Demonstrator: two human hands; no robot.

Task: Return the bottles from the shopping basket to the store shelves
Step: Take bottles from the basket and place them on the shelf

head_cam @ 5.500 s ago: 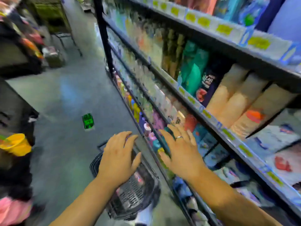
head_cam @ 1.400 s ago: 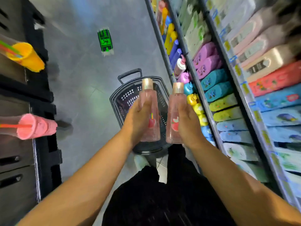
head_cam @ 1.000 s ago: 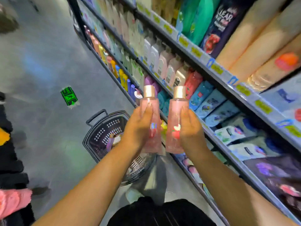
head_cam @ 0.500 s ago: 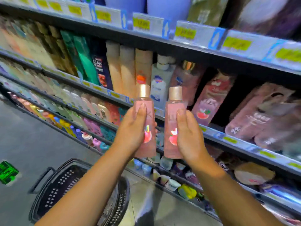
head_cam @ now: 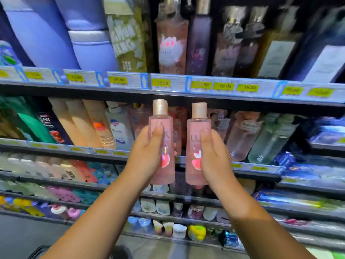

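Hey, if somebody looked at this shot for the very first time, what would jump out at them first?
Dead centre, two upright pink bottles with rose-gold caps, one in the left hand and one in the right hand, side by side but apart: the left bottle and the right bottle. Above them runs a shelf edge lined with yellow price tags, with purple jugs at upper left.
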